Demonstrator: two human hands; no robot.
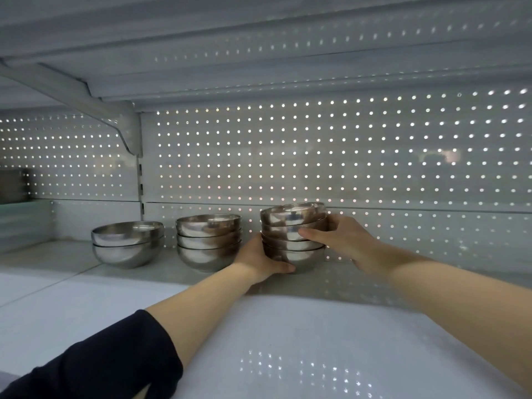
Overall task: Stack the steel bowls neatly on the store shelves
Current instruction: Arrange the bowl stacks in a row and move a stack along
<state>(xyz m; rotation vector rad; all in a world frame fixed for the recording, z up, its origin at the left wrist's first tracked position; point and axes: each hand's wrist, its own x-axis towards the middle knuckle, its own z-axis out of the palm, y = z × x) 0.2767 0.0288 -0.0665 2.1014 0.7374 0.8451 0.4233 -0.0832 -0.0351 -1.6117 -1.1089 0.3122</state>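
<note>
Perforated white back panel [316, 156], shelf bracket [86, 93], frosted containers [26, 223] far left

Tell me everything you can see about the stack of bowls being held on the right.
The right stack is four shiny steel bowls nested upright on the shelf, right of two shorter stacks. The top bowl sits slightly tilted. The left hand grips the bottom bowl; the right hand holds the upper bowls, thumb across the front.
</note>
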